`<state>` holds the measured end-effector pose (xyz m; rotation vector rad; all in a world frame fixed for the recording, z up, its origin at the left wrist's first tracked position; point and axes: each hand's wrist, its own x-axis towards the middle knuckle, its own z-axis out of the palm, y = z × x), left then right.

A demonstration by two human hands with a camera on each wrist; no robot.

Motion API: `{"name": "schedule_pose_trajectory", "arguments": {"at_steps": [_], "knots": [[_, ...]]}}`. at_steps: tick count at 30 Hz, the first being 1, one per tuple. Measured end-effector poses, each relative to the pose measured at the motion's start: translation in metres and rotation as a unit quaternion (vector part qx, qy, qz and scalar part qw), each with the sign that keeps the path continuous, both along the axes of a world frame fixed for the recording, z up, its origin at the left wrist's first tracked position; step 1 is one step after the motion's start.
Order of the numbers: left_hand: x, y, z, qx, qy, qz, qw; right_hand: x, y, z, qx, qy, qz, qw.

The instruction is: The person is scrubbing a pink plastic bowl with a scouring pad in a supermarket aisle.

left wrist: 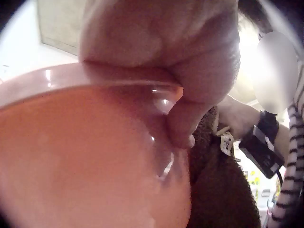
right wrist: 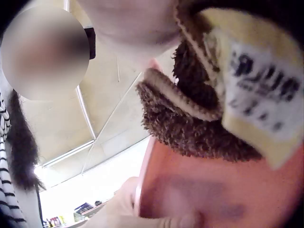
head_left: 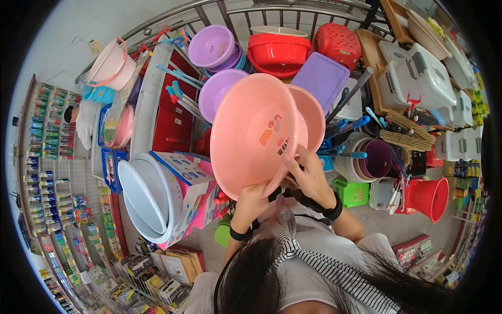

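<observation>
A pink plastic basin (head_left: 248, 131) with printed figures is tilted up in front of my chest. My left hand (head_left: 250, 204) grips its lower rim, thumb over one face in the left wrist view. A brown fluffy cloth (right wrist: 190, 118) with a sewn-on white label is bunched in my right hand (head_left: 311, 175), against the right side of the basin's rim. The cloth (left wrist: 223, 190) also hangs behind the basin in the left wrist view. In the head view my right hand hides most of it.
Behind the held basin stands another pink basin (head_left: 311, 112). Purple basins (head_left: 212, 47) and red basins (head_left: 280, 49) are stacked at the back. Light blue basins (head_left: 144, 196) lean on a printed box at left. Mop handles (head_left: 350, 125) and clear bins (head_left: 418, 78) crowd the right.
</observation>
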<state>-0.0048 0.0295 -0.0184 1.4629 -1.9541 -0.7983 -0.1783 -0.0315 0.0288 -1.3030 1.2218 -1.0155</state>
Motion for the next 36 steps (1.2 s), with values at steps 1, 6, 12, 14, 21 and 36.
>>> {"name": "schedule_pose_trajectory", "arguments": {"at_steps": [1, 6, 12, 14, 21, 36], "knots": [[-0.007, -0.001, 0.000, 0.001, 0.003, 0.000, 1.000, -0.004, 0.000, -0.002, 0.001, 0.003, 0.000, 1.000], [-0.029, -0.004, 0.003, -0.002, -0.028, -0.046, 0.999, -0.034, -0.003, -0.027, -0.029, 0.151, -0.096, 0.983], [-0.026, -0.014, 0.020, -0.046, -0.075, -0.057, 0.995, -0.050, 0.003, -0.030, 0.001, 0.015, -0.168, 0.986], [-0.012, -0.018, 0.023, -0.074, -0.062, -0.061, 0.993, -0.068, 0.006, -0.032, 0.002, 0.031, -0.170, 0.985], [0.037, -0.033, 0.025, -0.126, -0.006, 0.164, 0.978, -0.116, 0.018, 0.002, -0.061, 0.167, -0.056, 0.982], [0.035, -0.030, 0.065, -0.364, -0.207, 0.057, 0.906, -0.034, 0.024, 0.026, -0.373, 0.289, 0.300, 0.829]]}}
